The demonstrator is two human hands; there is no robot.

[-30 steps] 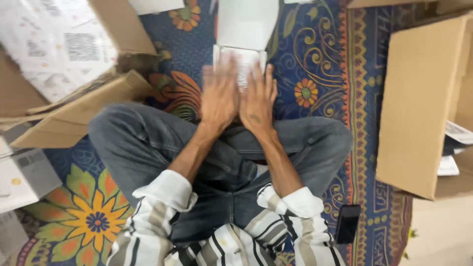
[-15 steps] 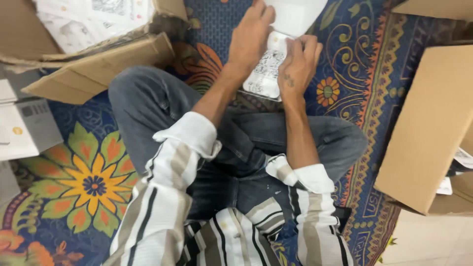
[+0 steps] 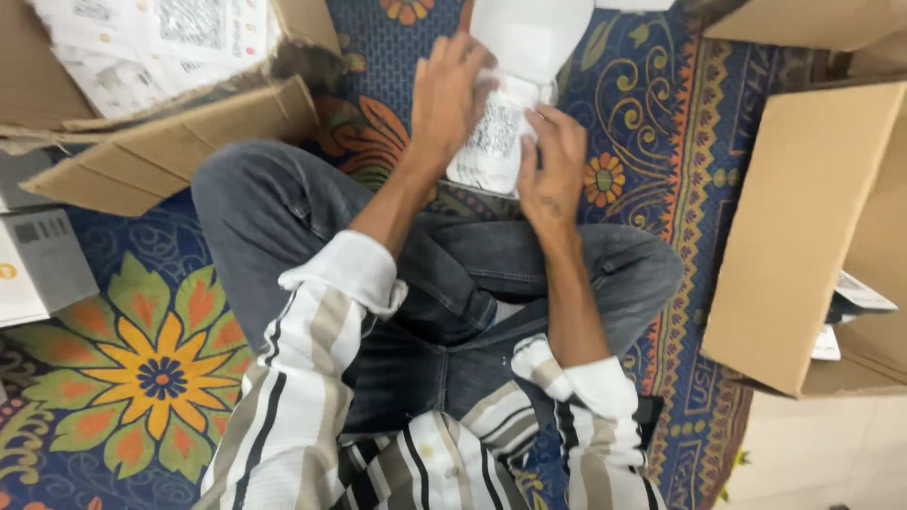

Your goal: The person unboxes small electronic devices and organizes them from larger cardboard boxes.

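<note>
My one view, from the head-worn camera, looks steeply down and close over crossed legs on a patterned rug point(image 3: 142, 368); both hands point(image 3: 501, 132) sit high in frame, cardboard boxes point(image 3: 803, 236) cut off at either side of them.

Even, soft indoor light fills the scene, bright with no hard shadows. The white packet point(image 3: 515, 85) at 12 o'clock is nearly blown out. Slight motion blur softens both hands; wide-angle distortion bends the cardboard box point(image 3: 803, 236) at 3 o'clock.
</note>
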